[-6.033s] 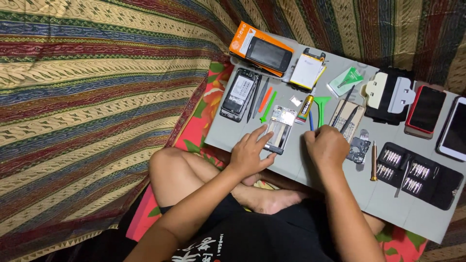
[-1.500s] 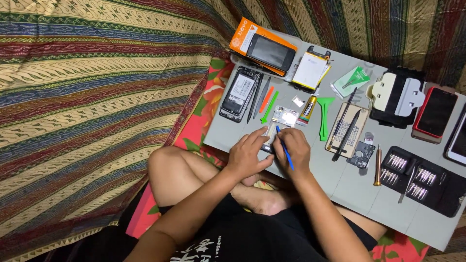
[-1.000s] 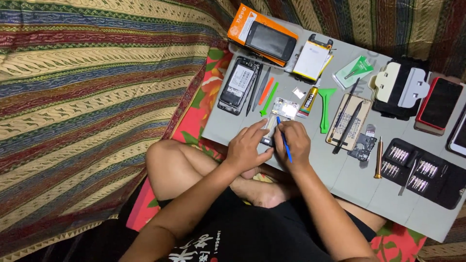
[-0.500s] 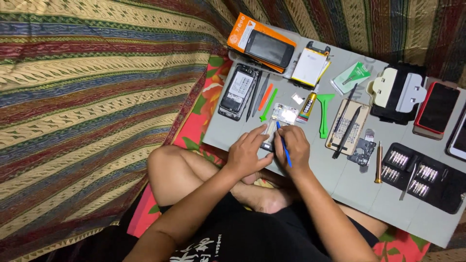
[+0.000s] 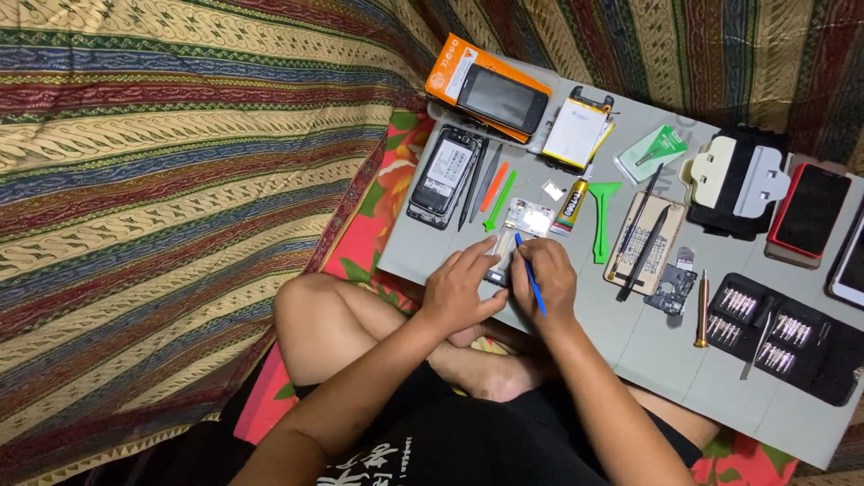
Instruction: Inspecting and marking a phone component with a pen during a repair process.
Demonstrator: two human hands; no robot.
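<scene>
An opened phone body (image 5: 520, 227) with bare circuit parts lies on the grey work mat (image 5: 630, 333). My left hand (image 5: 461, 290) presses down on its near end, fingers spread over it. My right hand (image 5: 545, 281) grips a thin blue pry tool (image 5: 529, 275) like a pen, its tip touching the phone body's right side. Both hands sit close together at the mat's near edge, above my crossed legs.
Around the phone lie a black phone back (image 5: 443, 173), orange and green pry sticks (image 5: 497, 193), a glue tube (image 5: 571, 203), a green spudger (image 5: 601, 216), a battery (image 5: 574, 131), an orange box (image 5: 486, 88), a screwdriver bit case (image 5: 781, 335) and a red phone (image 5: 808, 209).
Six seconds ago my right hand was further right among the tools without the blue one. Since then it holds the blue pry tool at the phone body; the hands have barely shifted lately.
</scene>
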